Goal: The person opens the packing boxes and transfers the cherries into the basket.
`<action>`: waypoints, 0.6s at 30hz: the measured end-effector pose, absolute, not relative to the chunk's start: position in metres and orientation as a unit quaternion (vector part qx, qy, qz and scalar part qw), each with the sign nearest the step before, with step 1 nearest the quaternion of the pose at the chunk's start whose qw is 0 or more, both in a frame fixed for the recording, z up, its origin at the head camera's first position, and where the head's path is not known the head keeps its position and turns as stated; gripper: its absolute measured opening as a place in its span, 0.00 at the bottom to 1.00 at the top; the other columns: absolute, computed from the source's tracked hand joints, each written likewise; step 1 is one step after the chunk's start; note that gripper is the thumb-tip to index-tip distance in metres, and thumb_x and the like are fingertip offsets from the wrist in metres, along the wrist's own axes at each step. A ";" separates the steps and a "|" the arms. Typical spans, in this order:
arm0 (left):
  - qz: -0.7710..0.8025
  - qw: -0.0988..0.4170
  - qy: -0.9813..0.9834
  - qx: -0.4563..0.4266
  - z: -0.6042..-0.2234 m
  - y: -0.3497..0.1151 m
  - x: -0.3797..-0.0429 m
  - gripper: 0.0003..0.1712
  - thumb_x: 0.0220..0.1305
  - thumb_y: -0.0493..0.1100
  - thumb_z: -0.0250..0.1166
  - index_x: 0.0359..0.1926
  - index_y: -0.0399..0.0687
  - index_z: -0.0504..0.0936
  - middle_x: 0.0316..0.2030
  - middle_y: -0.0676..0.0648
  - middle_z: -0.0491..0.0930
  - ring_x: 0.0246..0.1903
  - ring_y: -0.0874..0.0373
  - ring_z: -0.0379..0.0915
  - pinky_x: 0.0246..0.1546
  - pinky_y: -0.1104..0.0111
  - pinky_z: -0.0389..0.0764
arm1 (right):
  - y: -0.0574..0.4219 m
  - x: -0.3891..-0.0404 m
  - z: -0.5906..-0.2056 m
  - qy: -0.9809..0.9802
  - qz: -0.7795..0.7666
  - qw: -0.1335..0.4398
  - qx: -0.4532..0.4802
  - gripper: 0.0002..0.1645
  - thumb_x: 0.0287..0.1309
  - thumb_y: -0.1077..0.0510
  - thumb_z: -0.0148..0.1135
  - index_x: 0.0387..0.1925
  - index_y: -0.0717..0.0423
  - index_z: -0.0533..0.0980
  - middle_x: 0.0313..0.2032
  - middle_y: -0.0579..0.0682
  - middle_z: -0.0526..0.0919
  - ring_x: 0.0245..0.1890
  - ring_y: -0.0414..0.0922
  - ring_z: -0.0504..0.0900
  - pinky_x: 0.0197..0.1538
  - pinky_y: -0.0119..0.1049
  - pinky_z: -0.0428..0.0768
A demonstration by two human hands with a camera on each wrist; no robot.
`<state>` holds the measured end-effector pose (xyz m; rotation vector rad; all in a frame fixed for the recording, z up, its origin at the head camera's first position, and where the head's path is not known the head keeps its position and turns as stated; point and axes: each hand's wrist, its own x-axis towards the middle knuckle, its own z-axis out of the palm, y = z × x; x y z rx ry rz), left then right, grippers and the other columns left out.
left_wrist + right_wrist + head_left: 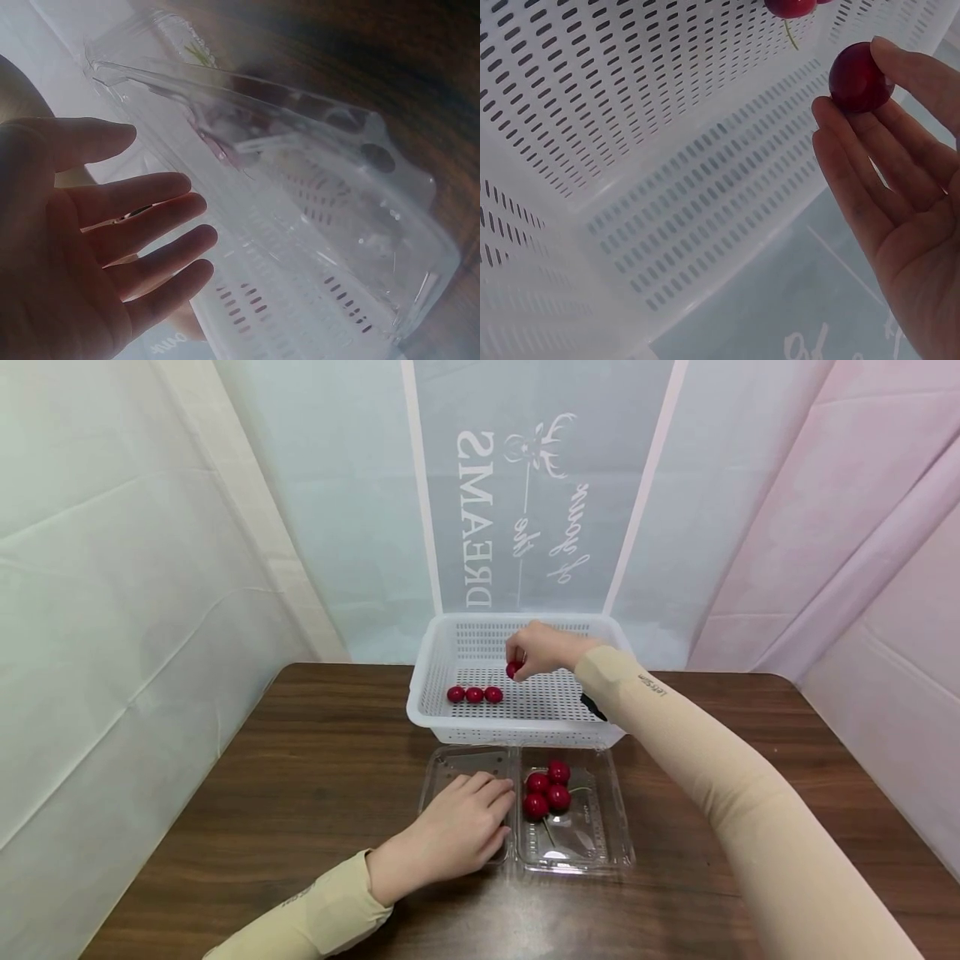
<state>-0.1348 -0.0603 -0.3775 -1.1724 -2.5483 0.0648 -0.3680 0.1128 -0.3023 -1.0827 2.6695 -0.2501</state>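
Observation:
Inside the white perforated basket (517, 734), my right hand (553, 647) pinches a dark red cherry (861, 77) between thumb and fingertips. Three cherries (475, 695) lie in a row on the basket floor, left of that hand. A clear hinged plastic box (617, 835) lies unfolded in front of the basket. Several cherries (536, 807), some with green stems, are grouped in its right half. My left hand (459, 828) is over the left half, the lid (453, 760), near the hinge. In the left wrist view its fingers (169, 244) are loosely extended and hold nothing.
The box and basket stand on a dark brown wooden table (337, 760), the basket near the far edge. Behind it hangs a grey-blue curtain (525, 527) with white lettering. Pale cloth (112, 568) closes off the left side, and more cloth (885, 635) hangs at right.

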 end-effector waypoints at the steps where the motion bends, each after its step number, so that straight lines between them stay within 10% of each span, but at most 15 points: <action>1: 0.023 0.167 -0.896 -0.412 -0.378 -0.060 -0.135 0.22 0.61 0.52 0.60 0.51 0.44 0.80 0.52 0.48 0.78 0.51 0.55 0.72 0.46 0.63 0.75 | 0.112 -0.369 -0.304 0.916 -0.086 0.127 -0.371 0.12 0.48 0.59 0.70 0.37 0.58 0.80 0.33 0.49 0.86 0.34 0.41 0.83 0.42 0.35 0.80; 18: 0.026 0.159 -0.897 -0.412 -0.377 -0.061 -0.135 0.22 0.62 0.52 0.59 0.51 0.44 0.79 0.53 0.48 0.78 0.51 0.55 0.72 0.47 0.64 0.75 | 0.104 -0.383 -0.316 0.921 -0.100 0.155 -0.343 0.13 0.47 0.60 0.71 0.37 0.58 0.80 0.34 0.51 0.86 0.36 0.43 0.83 0.45 0.36 0.79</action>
